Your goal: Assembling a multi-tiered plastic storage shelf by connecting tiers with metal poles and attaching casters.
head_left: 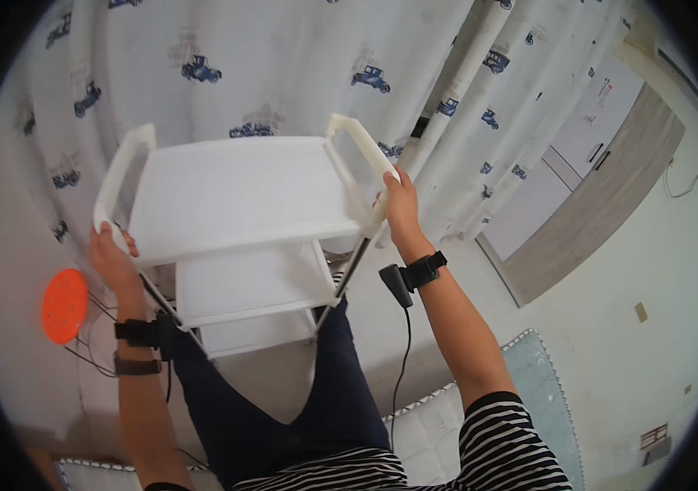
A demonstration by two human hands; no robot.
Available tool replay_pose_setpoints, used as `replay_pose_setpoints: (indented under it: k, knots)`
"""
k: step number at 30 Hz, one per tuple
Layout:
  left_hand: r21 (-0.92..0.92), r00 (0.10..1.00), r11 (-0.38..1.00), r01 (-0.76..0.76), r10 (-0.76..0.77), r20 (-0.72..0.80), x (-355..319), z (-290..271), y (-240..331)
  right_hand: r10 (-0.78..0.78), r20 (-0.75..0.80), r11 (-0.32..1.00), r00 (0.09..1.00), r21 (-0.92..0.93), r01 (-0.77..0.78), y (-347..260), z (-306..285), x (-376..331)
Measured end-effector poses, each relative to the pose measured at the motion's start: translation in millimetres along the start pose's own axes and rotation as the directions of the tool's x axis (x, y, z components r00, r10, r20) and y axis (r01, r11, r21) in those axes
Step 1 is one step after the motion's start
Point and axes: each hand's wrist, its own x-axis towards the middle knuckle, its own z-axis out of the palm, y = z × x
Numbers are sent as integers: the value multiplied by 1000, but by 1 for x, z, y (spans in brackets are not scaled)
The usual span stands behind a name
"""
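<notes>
A white plastic three-tier cart (243,196) stands in front of me, its empty top shelf facing up and two lower shelves visible beneath. My left hand (112,255) grips the loop handle (120,176) on the cart's left side, near its lower end. My right hand (400,204) holds the loop handle (357,155) on the cart's right side. Both wrists wear black straps, and a small black device with a cable hangs from the right one.
A white curtain (283,65) printed with blue cars hangs right behind the cart. An orange round object (64,305) lies on the floor at the left with wires near it. A wooden cabinet (594,196) stands at the right, a quilted mat (529,385) under my legs.
</notes>
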Motion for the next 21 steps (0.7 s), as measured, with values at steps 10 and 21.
replay_pose_setpoints:
  k: [10,21]
  knots:
    - [643,742,476,-599,632,223,-22,-53,7,-147,3,989,989,-27,147,4,-39,-57]
    - [-466,-474,380,-799,78,877,-194,-96,-40,-414,401,898,818,29,440,-61,-32,-263]
